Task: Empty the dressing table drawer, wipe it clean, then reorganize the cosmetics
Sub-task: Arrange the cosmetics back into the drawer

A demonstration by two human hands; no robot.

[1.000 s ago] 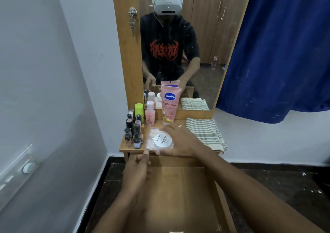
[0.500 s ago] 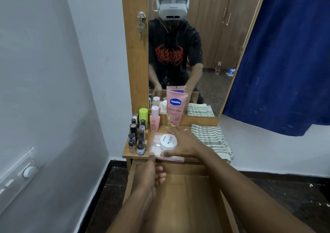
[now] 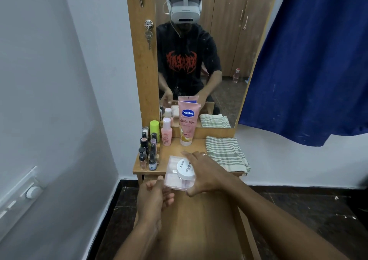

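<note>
Two stacked items are grasped by the right hand (image 3: 205, 172): a clear case (image 3: 175, 183) with a white jar (image 3: 185, 170) on top, at the front edge of the desk (image 3: 173, 150) above the open drawer (image 3: 199, 220). Any tilt could slide the jar off. The left hand (image 3: 153, 198) hovers relaxed just below.

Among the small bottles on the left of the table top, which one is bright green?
The lime-green bottle at the back of the group, by the mirror frame, left of the pink bottle. None of the nail polish bottles in front is green.
</note>
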